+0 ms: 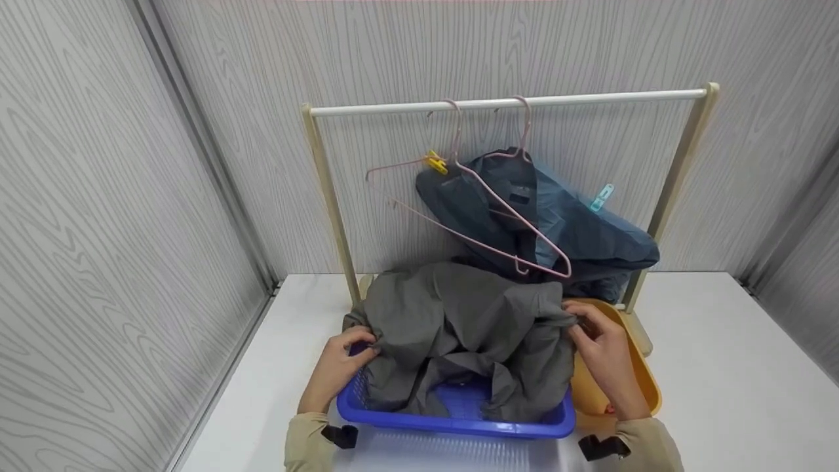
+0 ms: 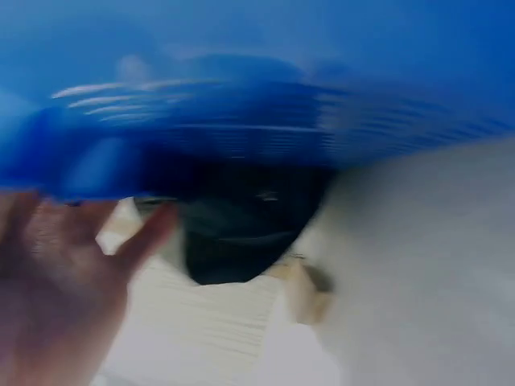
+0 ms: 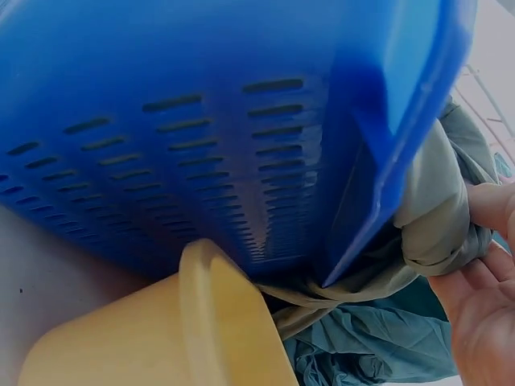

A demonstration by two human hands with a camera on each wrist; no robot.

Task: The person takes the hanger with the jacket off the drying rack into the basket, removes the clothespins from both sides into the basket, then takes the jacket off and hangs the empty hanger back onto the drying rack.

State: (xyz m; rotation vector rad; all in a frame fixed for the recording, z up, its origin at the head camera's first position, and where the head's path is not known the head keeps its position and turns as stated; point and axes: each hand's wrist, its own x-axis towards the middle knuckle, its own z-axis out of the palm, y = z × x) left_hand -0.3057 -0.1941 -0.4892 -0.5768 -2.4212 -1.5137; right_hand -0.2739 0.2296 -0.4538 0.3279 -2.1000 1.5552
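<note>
A grey cloth garment lies bunched over a blue plastic basket, its folds spilling past the back rim. At the garment's right edge, my right hand pinches a gathered fold between thumb and fingers; the right wrist view shows this fold closely. My left hand is at the garment's left edge, over the basket's side, with a gap between thumb and fingers. Motion blurs the left wrist view, where the thumb of that hand stands apart and the fingertips are partly hidden by the blue basket.
Behind the basket stands a rack with a white rail. From it hang a bare pink hanger with a yellow clip and a dark blue garment with a light blue clip. A yellow bin stands right of the basket.
</note>
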